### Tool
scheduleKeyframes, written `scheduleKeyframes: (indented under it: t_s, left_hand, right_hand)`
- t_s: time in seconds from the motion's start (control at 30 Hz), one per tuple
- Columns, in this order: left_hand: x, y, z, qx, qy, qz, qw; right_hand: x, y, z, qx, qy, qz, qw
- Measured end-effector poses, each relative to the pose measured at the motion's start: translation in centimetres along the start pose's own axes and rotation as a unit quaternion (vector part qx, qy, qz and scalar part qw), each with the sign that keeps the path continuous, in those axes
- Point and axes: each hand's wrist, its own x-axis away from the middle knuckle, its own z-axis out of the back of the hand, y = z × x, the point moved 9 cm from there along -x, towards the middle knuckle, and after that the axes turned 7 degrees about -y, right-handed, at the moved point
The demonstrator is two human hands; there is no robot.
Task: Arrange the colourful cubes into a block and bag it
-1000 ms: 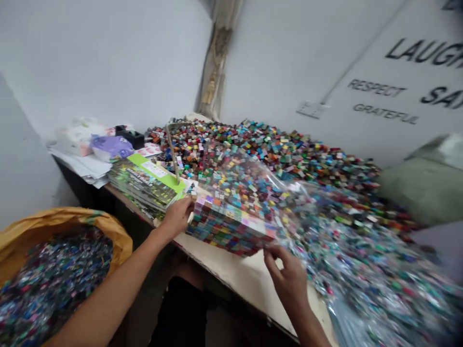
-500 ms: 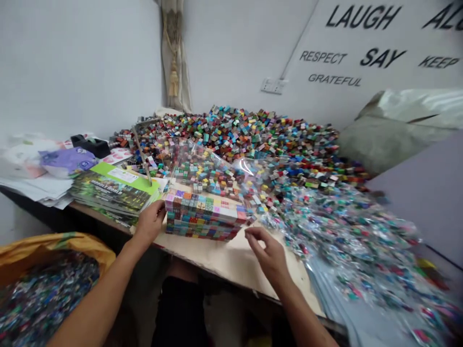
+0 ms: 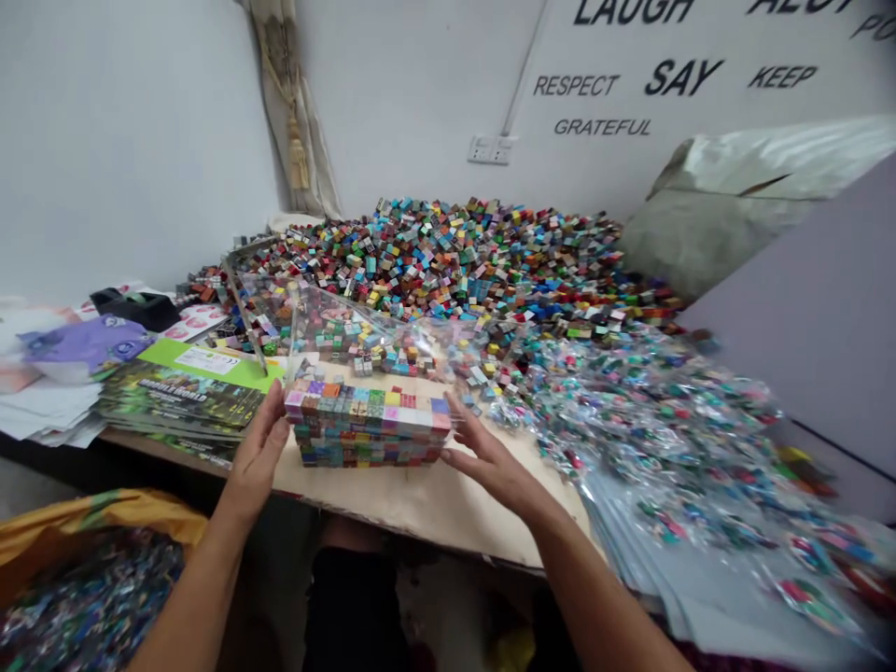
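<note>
A block of small coloured cubes (image 3: 368,425), stacked in neat layers, stands on the bare tabletop (image 3: 420,499) near the front edge. My left hand (image 3: 258,453) lies flat against its left end, fingers stretched out. My right hand (image 3: 483,455) is flat at its right end, fingers spread, touching or nearly touching the block. A clear plastic bag (image 3: 336,322) stands open just behind the block, with loose cubes in it.
A big heap of loose coloured cubes (image 3: 476,252) fills the table's back. Filled clear packets (image 3: 672,439) are piled at the right. Stacked green booklets (image 3: 186,397) and papers lie left. A yellow sack (image 3: 84,569) of packets stands at lower left.
My view swung right and up. The right hand moved from below the block up to its right end and opened flat. The left hand opened flat against the left end.
</note>
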Motion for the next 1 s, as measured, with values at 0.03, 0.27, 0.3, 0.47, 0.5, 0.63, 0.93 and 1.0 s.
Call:
scheduleKeyframes:
  t_s: [0.03,0.27,0.3,0.47,0.5,0.63,0.93,1.0]
  left_hand:
    - [0.3,0.6,-0.5,-0.044,-0.002,-0.013,0.999]
    - [2.7,2.5,-3.0,-0.187,0.044,-0.077,0.978]
    - [2.9,2.5,-3.0,-0.194,0.051,-0.083,0.976]
    - [3.0,1.6,-3.1,-0.220,0.048,-0.087,0.970]
    - [3.0,1.5,-3.2,-0.228,0.050,-0.091,0.968]
    - [3.2,1.5,-3.2,-0.262,0.077,-0.100,0.957]
    - [0.2,-1.0,-2.4,-0.104,-0.054,-0.012,0.993]
    - [0.1,-2.1,-2.4,-0.088,-0.092,0.024,0.992]
  right_hand:
    - [0.2,0.5,-0.4,-0.009,0.028,0.002,1.000]
    - [-0.3,0.9,-1.6,-0.040,0.097,0.027,0.994]
    - [-0.5,0.7,-1.4,-0.065,0.079,0.028,0.994]
    - [-0.9,-0.4,-0.2,-0.125,0.027,0.041,0.991]
    - [-0.9,-0.5,0.0,-0.115,0.032,0.046,0.992]
    - [-1.0,-0.3,0.0,-0.055,0.077,0.062,0.994]
    - [-0.7,0.5,-0.7,0.010,0.051,0.039,0.998]
    - [-0.8,0.8,-0.5,0.018,0.069,0.037,0.997]
